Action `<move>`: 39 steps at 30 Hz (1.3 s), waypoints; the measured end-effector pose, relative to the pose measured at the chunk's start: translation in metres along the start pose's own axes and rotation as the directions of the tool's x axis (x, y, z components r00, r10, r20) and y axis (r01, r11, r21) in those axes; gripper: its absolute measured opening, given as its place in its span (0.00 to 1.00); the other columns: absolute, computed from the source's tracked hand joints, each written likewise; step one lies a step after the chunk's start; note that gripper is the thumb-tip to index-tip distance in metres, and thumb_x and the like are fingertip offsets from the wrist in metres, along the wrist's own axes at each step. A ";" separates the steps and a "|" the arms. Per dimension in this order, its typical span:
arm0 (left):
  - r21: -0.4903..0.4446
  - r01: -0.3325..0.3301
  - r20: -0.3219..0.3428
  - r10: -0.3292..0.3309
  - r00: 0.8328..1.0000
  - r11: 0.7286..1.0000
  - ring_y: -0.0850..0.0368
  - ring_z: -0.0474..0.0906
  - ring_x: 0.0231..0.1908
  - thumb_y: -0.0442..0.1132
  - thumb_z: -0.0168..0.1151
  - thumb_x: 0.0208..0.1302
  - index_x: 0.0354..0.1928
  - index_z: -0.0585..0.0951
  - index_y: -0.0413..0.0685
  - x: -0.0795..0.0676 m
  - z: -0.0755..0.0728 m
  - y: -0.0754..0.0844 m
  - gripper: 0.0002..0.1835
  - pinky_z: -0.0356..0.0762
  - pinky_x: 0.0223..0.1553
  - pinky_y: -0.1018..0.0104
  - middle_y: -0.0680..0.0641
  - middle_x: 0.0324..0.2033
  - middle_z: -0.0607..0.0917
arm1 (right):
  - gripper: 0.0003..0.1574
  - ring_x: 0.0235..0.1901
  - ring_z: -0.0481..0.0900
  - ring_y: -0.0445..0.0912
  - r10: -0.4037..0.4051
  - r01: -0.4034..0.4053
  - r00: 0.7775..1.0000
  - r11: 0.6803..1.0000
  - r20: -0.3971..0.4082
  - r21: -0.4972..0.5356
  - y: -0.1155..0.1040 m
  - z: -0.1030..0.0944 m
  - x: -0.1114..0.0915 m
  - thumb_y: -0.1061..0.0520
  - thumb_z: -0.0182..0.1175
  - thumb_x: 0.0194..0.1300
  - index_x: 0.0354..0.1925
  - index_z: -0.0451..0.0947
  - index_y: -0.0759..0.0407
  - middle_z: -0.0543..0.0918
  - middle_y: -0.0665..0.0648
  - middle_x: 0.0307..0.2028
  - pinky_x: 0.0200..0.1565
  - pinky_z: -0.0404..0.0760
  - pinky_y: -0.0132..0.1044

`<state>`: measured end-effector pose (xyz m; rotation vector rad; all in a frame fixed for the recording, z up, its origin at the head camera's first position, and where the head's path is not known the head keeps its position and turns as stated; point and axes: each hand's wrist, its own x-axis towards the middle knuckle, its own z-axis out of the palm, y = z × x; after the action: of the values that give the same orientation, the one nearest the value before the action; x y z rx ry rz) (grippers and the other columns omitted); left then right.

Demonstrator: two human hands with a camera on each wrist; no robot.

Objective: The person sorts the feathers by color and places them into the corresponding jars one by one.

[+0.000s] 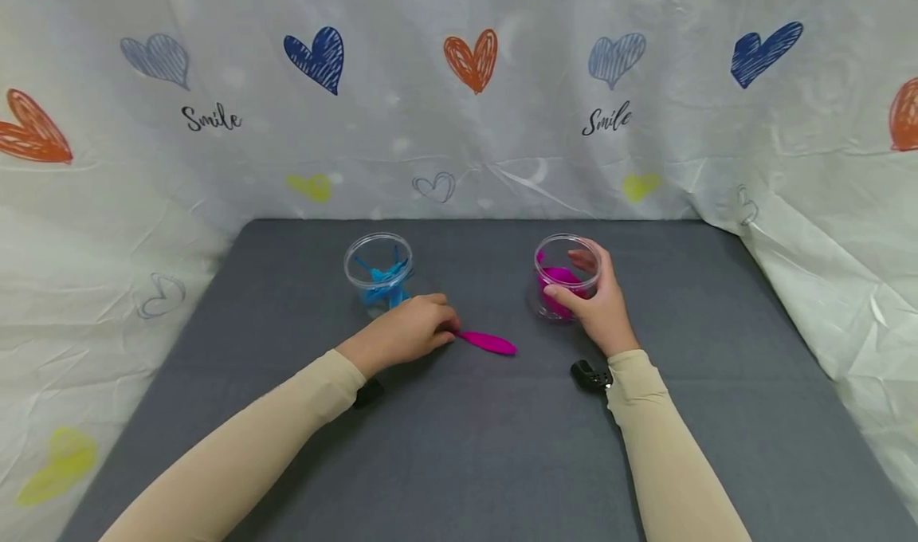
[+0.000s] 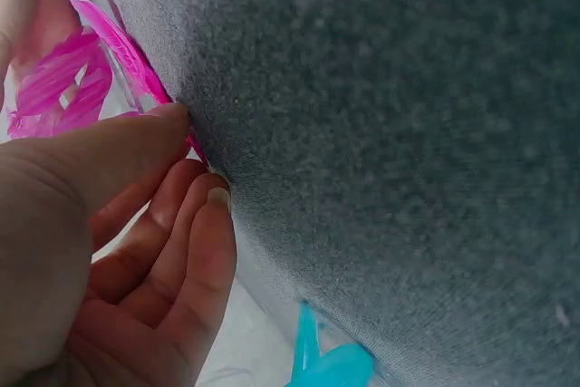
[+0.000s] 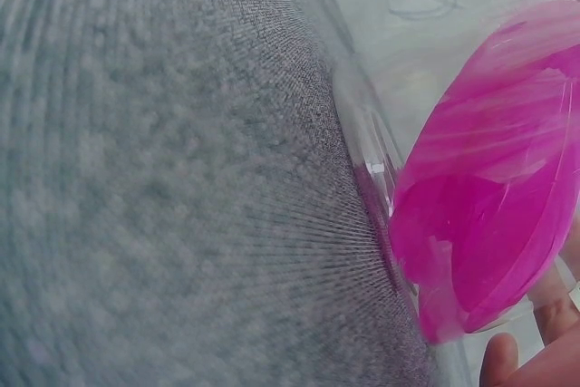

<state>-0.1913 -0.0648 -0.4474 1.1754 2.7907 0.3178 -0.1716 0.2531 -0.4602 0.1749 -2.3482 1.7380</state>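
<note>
A pink feather (image 1: 490, 343) lies low over the grey table, its thin end pinched between the thumb and fingers of my left hand (image 1: 409, 328). The left wrist view shows that feather (image 2: 127, 56) slanting up from the fingertips. My right hand (image 1: 602, 307) grips a clear plastic cup (image 1: 566, 237) from its right side, thumb in front and fingers behind. Pink feathers (image 1: 558, 295) fill the lower part of this cup, and the right wrist view has one broad pink feather (image 3: 498, 169) close up behind the clear wall.
Just beyond my left hand stands a second clear cup (image 1: 378, 235) with blue feathers (image 1: 387, 277) inside. A grey cloth covers the table (image 1: 488, 462). Behind it hangs a white curtain (image 1: 531, 64) printed with hearts. Dark wrist devices sit at both sleeves.
</note>
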 end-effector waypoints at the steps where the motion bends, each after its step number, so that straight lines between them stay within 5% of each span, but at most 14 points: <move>1: 0.000 0.004 0.000 -0.004 1.000 1.000 0.63 0.79 0.35 0.42 0.68 0.67 0.43 0.88 0.52 0.000 0.001 0.000 0.06 0.83 0.42 0.67 0.54 0.37 0.82 | 0.55 0.71 0.67 0.50 0.001 -0.001 1.000 1.000 0.000 0.000 0.000 0.000 0.000 0.47 0.75 0.58 0.75 0.55 0.46 0.71 0.60 0.69 0.70 0.70 0.53; 19: 0.014 -0.002 -0.111 0.004 0.994 1.000 0.67 0.72 0.25 0.41 0.64 0.63 0.32 0.83 0.56 0.001 0.003 0.000 0.02 0.74 0.27 0.72 0.59 0.29 0.80 | 0.54 0.71 0.66 0.51 -0.001 0.001 1.000 1.000 0.006 0.013 -0.002 -0.001 -0.001 0.49 0.74 0.59 0.75 0.55 0.45 0.72 0.53 0.67 0.70 0.70 0.53; 26: -0.041 -0.036 -0.168 0.029 0.985 0.999 0.66 0.72 0.25 0.40 0.65 0.63 0.32 0.82 0.57 0.007 -0.016 0.008 0.03 0.74 0.29 0.72 0.61 0.26 0.79 | 0.54 0.71 0.66 0.53 -0.003 0.003 1.000 1.000 0.011 0.021 -0.002 -0.002 -0.001 0.50 0.74 0.59 0.75 0.55 0.47 0.71 0.60 0.69 0.70 0.69 0.56; 39: -0.068 -0.105 -0.271 0.083 0.959 0.992 0.63 0.76 0.31 0.36 0.61 0.64 0.34 0.81 0.58 0.033 -0.065 0.025 0.06 0.77 0.35 0.71 0.60 0.31 0.80 | 0.54 0.71 0.66 0.53 -0.008 0.008 1.000 0.999 0.007 0.031 0.001 -0.002 0.000 0.50 0.74 0.59 0.76 0.55 0.47 0.72 0.56 0.68 0.71 0.68 0.54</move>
<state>-0.2083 -0.0341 -0.3784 1.3403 2.9154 0.6385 -0.1712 0.2549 -0.4606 0.1961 -2.3230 1.7742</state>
